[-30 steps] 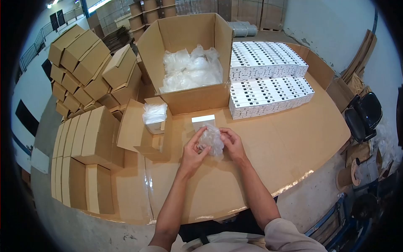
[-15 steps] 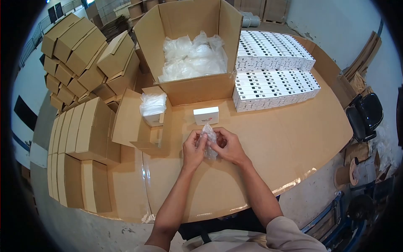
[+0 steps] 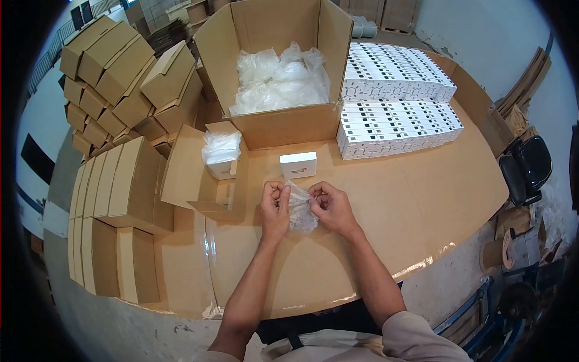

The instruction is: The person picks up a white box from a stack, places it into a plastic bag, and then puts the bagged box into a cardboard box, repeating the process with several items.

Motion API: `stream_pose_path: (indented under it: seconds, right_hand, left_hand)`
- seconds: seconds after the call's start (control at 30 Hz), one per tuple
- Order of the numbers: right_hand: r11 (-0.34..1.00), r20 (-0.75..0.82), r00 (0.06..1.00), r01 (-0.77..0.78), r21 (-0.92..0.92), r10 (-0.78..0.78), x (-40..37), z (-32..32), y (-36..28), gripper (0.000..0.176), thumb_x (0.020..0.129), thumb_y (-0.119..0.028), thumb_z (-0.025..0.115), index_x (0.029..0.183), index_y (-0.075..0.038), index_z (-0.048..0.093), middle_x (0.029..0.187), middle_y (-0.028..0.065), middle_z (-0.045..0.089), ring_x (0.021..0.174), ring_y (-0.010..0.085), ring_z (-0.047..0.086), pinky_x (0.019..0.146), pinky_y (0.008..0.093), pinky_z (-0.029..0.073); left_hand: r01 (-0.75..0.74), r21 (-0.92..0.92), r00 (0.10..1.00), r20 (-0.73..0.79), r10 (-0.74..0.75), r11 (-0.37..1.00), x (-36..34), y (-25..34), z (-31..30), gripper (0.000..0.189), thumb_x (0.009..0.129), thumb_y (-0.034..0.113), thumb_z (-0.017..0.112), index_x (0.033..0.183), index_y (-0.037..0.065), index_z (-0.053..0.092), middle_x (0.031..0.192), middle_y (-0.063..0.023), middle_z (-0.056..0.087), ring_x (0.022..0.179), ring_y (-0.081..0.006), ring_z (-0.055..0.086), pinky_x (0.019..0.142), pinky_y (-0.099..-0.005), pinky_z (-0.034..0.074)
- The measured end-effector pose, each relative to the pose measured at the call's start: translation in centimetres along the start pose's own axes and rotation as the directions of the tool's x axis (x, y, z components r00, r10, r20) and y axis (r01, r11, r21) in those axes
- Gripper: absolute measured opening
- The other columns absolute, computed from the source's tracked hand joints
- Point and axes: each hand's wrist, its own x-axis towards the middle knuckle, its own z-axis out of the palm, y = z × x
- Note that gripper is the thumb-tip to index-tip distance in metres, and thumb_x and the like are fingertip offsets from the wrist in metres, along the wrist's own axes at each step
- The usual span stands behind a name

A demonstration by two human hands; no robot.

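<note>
A clear plastic bag (image 3: 301,211) is stretched between my two hands above the cardboard-covered table. My left hand (image 3: 276,208) pinches its upper left edge, and my right hand (image 3: 332,208) pinches its right side. Just beyond the bag, a small white box (image 3: 298,165) with a red mark stands on the table. To the left, an open brown carton (image 3: 211,205) holds a white box wrapped in clear plastic (image 3: 221,154).
A large open carton (image 3: 289,130) full of clear plastic bags stands at the back. Rows of white boxes (image 3: 398,130) are stacked at the back right. Brown cartons (image 3: 129,181) stand at the left, with more piled (image 3: 114,72) behind. A black chair (image 3: 525,166) is beyond the right edge.
My hands have moved slightly apart, and the bag, bunched up before, is now spread wider between them. The camera view has shifted slightly.
</note>
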Motion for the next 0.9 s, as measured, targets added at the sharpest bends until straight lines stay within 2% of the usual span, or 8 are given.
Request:
stream_pose_path:
  seconds: [0.1,0.2,0.3,0.4,0.5,0.67,0.77,0.9]
  right_hand:
    - [0.983,0.022,1.0,-0.003,0.184,-0.001,0.1,-0.6,0.6,0.018,0.092,0.007,0.067,0.107,-0.001,0.061,0.084,-0.0037,0.057,0.073,0.0026,0.053,0.067,0.0211,0.047]
    - [0.975,0.006,0.998,0.055,0.214,-0.058,0.3,-1.0,0.4,0.022,0.089,0.006,0.069,0.108,-0.003,0.061,0.08,-0.006,0.053,0.07,0.0028,0.049,0.066,0.0198,0.043]
    - [0.957,0.014,1.0,-0.021,0.29,0.018,0.3,-2.4,-0.4,0.024,0.091,0.005,0.07,0.111,-0.004,0.06,0.081,-0.0058,0.051,0.073,0.0029,0.05,0.068,0.0195,0.043]
    - [0.91,-0.048,0.999,0.008,0.415,0.014,0.3,-2.7,-0.5,0.027,0.093,0.003,0.07,0.116,-0.004,0.058,0.085,-0.0037,0.054,0.075,0.0039,0.052,0.068,0.0207,0.045]
    - [0.72,-0.222,0.971,0.095,0.688,0.085,0.3,-1.6,-1.6,0.029,0.094,-0.001,0.071,0.119,-0.003,0.057,0.089,-0.0015,0.056,0.076,0.0051,0.054,0.068,0.0213,0.047]
    - [0.949,-0.169,0.985,0.074,0.306,-0.023,0.5,0.3,-0.5,0.028,0.097,-0.01,0.071,0.12,-0.003,0.057,0.093,0.0011,0.06,0.078,0.0071,0.058,0.065,0.0224,0.049]
    - [0.99,-0.117,0.993,0.026,0.14,-0.009,0.7,1.6,3.0,0.026,0.099,-0.008,0.068,0.121,-0.002,0.055,0.093,0.0023,0.061,0.078,0.0069,0.056,0.064,0.0238,0.048]
    - [0.996,-0.08,0.994,0.077,0.04,-0.073,0.4,2.0,1.8,0.033,0.099,0.0,0.062,0.13,-0.002,0.05,0.099,0.0031,0.062,0.08,0.007,0.057,0.069,0.0226,0.048]
  left_hand:
    - [0.053,-0.017,0.998,0.018,-0.052,0.998,0.2,0.1,-0.4,0.016,0.102,0.016,0.066,0.103,0.004,0.055,0.071,0.0014,0.059,0.064,-0.0025,0.049,0.056,-0.0224,0.039]
    - [0.131,0.069,0.988,0.075,-0.136,0.989,0.1,0.7,-0.6,0.018,0.1,0.018,0.069,0.097,0.003,0.059,0.067,0.0038,0.057,0.062,-0.0012,0.046,0.055,-0.0218,0.036]
    - [0.144,0.111,0.982,0.11,-0.156,0.983,0.2,1.2,-0.5,0.02,0.099,0.019,0.071,0.091,0.003,0.062,0.066,0.006,0.056,0.062,-0.0004,0.045,0.056,-0.0213,0.035]
    - [0.14,0.087,0.984,0.103,-0.148,0.986,0.1,1.5,-0.6,0.022,0.101,0.02,0.068,0.088,0.003,0.064,0.069,0.0062,0.057,0.064,-0.0007,0.047,0.057,-0.0214,0.037]
    - [0.109,0.013,0.992,0.054,-0.11,0.994,0.2,1.3,-0.7,0.022,0.103,0.022,0.064,0.091,0.004,0.063,0.073,0.005,0.06,0.067,-0.0017,0.049,0.059,-0.0215,0.038]
    - [-0.051,0.036,0.998,-0.034,0.052,0.998,0.4,-0.1,-0.5,0.022,0.107,0.025,0.058,0.096,0.005,0.062,0.078,0.004,0.059,0.068,-0.0024,0.048,0.06,-0.0218,0.039]
    - [0.063,-0.02,0.998,0.005,-0.063,0.998,-0.1,1.4,0.0,0.022,0.107,0.025,0.057,0.097,0.005,0.06,0.078,0.0046,0.056,0.067,-0.0029,0.046,0.06,-0.0224,0.04]
    - [0.066,-0.036,0.993,-0.1,-0.069,0.997,0.3,-0.5,-0.2,0.025,0.109,0.026,0.053,0.093,0.006,0.057,0.076,0.0054,0.052,0.066,-0.0029,0.044,0.057,-0.0233,0.038]
